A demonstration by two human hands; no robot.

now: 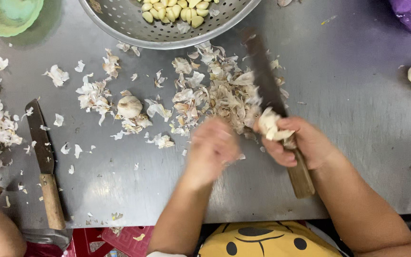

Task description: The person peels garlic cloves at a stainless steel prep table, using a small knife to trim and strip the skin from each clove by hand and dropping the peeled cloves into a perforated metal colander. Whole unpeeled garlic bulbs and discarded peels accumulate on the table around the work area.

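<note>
- Head view: I see my right hand (305, 143) wrapped around the wooden handle of a long dark knife (267, 85), its grip clamped on that handle and pinning a garlic piece (269, 126) against it.
- My left hand (211, 147) is blurred just left of the garlic; I cannot tell whether its grip is apart or together.
- A heap of garlic skins (215, 95) lies on the steel worktop (357, 95) just beyond both hands.
- Far centre sits a metal colander (129, 24) holding peeled cloves (177, 10).
- At left lies a second knife (44, 157); a whole bulb (129, 105) rests among skins.
</note>
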